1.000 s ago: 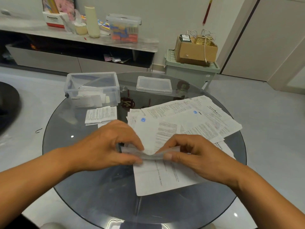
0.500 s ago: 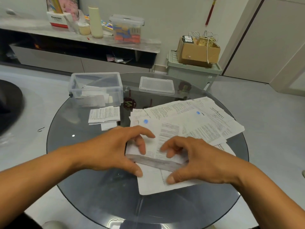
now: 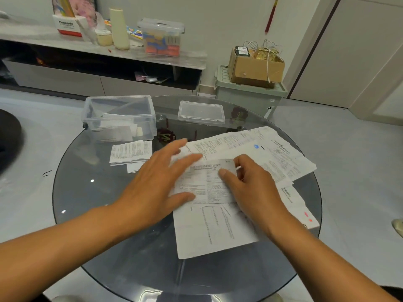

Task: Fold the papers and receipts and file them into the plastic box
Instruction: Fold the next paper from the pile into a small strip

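A folded printed paper (image 3: pixel 205 182) lies on top of a larger sheet (image 3: pixel 213 232) in the middle of the round glass table (image 3: pixel 109 214). My left hand (image 3: pixel 159 184) lies flat with straight fingers, pressing the paper's left part. My right hand (image 3: pixel 250 188) rests on the paper's right edge, thumb on the sheet and fingers curled at its upper corner. More loose papers (image 3: pixel 261 149) spread to the right. The clear plastic box (image 3: pixel 118 116) stands at the back left with folded papers inside.
The box's clear lid (image 3: pixel 201 112) lies at the back of the table. A small stack of folded receipts (image 3: pixel 130 152) sits in front of the box. Beyond the table stand a low cabinet (image 3: pixel 65 77) and a green bin (image 3: pixel 248 92) bearing a cardboard box.
The strip I held between both hands has been folded over and laid flat. My left hand has opened and now presses it; my right hand moved to its right edge.
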### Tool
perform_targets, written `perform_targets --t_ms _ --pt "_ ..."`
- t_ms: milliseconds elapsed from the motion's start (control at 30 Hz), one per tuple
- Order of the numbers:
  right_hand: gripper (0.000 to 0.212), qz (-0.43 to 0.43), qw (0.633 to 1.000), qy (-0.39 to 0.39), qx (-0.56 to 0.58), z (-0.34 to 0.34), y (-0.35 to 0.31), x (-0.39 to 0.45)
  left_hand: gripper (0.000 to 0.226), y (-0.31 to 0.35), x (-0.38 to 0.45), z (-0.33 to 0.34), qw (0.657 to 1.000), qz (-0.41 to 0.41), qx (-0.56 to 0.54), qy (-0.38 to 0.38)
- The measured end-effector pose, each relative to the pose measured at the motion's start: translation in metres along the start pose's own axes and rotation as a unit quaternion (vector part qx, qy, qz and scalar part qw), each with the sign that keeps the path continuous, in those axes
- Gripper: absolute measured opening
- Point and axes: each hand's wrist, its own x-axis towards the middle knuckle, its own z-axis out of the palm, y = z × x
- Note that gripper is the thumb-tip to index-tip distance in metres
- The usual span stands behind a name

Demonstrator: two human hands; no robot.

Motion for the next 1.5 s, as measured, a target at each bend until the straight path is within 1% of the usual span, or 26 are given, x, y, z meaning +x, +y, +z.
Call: perform_targets --t_ms 33,100,167,233,300,333,400,500,567,633,700,767,800,867,900,933,1000,1100,1167,1233,1267,1300,1400,1433,1467,1500 --pt "0.024 -0.004 0.999 0.005 -0.038 0.003 0.0 0.0 0.064 -0.001 0.001 0.0 0.997 0.054 0.05 -0.011" --pt "0.047 -0.026 0.996 0.008 -0.088 0.007 0.0 -0.001 0.055 -0.002 0.0 -0.001 0.986 0.121 0.094 -0.059" --pt "0.058 -0.065 0.994 -0.008 -0.091 0.003 -0.001 -0.002 0.059 0.0 -0.002 0.0 0.984 0.127 0.087 -0.09" --pt "0.063 -0.099 0.986 -0.086 -0.102 -0.006 -0.003 -0.003 0.063 0.001 -0.001 -0.003 0.985 0.115 0.087 -0.099" --pt "0.074 -0.102 0.967 -0.182 -0.146 -0.013 -0.005 -0.003 0.067 0.002 0.003 -0.008 0.983 0.101 0.097 -0.117" --pt "0.077 -0.104 0.958 -0.206 -0.169 -0.015 -0.005 -0.004 0.067 0.002 0.005 -0.012 0.982 0.096 0.103 -0.127" --pt "0.076 -0.111 0.951 -0.217 -0.19 -0.018 -0.005 -0.003 0.062 0.0 0.009 -0.017 0.981 0.099 0.104 -0.133" --pt "0.063 -0.116 0.948 -0.228 -0.191 -0.027 -0.004 0.0 0.058 -0.007 0.012 -0.023 0.981 0.103 0.094 -0.134" --pt "0.055 -0.117 0.949 -0.227 -0.185 -0.033 -0.002 0.001 0.06 -0.012 0.013 -0.025 0.98 0.109 0.098 -0.132" --pt "0.056 -0.101 0.955 -0.224 -0.164 -0.035 -0.004 0.001 0.064 -0.015 0.013 -0.024 0.98 0.111 0.103 -0.129" --pt "0.073 -0.077 0.963 -0.222 -0.133 -0.033 -0.006 0.001 0.055 -0.019 0.013 -0.02 0.985 0.107 0.09 -0.098" --pt "0.084 -0.057 0.973 -0.2 -0.097 -0.029 -0.008 0.001 0.042 -0.021 0.014 -0.016 0.995 0.062 0.044 -0.061" --pt "0.08 -0.045 0.979 -0.184 -0.076 -0.026 -0.008 0.001 0.038 -0.021 0.015 -0.013 0.999 0.032 0.005 -0.042" --pt "0.054 -0.017 0.992 -0.122 -0.027 -0.02 -0.006 0.003 0.033 -0.019 0.017 -0.008 0.996 -0.03 -0.078 -0.023" --pt "0.043 0.003 0.996 -0.091 0.001 -0.016 -0.005 0.004 0.032 -0.019 0.017 -0.005 0.994 -0.047 -0.099 -0.026" --pt "0.036 0.024 0.997 -0.068 0.02 -0.013 -0.005 0.004 0.032 -0.019 0.017 -0.003 0.993 -0.052 -0.101 -0.034" --pt "0.028 0.045 0.998 -0.039 0.016 -0.009 -0.007 0.004 0.03 -0.021 0.015 0.001 0.998 -0.025 -0.046 -0.043" --pt "0.049 0.063 0.996 -0.054 0.014 -0.004 -0.009 0.004 0.022 -0.021 0.016 0.004 0.995 0.07 0.068 -0.021" --pt "0.05 0.069 0.994 -0.072 0.046 -0.002 -0.011 0.004 0.028 -0.019 0.015 0.004 0.992 0.097 0.077 -0.024" --pt "0.048 0.058 0.992 -0.081 0.083 -0.001 -0.011 0.005 0.047 -0.014 0.011 0.005 0.993 0.083 0.071 -0.042" --pt "0.044 0.054 0.989 -0.08 0.114 -0.001 -0.012 0.005 0.055 -0.013 0.01 0.005 0.993 0.082 0.08 -0.036" --pt "0.04 0.052 0.984 -0.082 0.149 -0.003 -0.014 0.004 0.057 -0.011 0.009 0.004 0.992 0.089 0.089 -0.027" --pt "0.021 0.046 0.961 -0.099 0.253 -0.009 -0.024 0.001 0.032 -0.007 0.011 0.003 0.989 0.12 0.078 0.033" --pt "0.019 0.035 0.95 -0.111 0.289 -0.011 -0.026 -0.001 0.025 -0.006 0.013 0.002 0.99 0.113 0.062 0.057" --pt "0.027 0.02 0.942 -0.122 0.313 -0.012 -0.028 -0.002 0.022 -0.003 0.014 0.0 0.994 0.076 0.015 0.071" --pt "0.038 0.006 0.939 -0.124 0.322 -0.013 -0.029 -0.002 0.023 0.002 0.015 -0.004 0.995 0.009 -0.068 0.076"
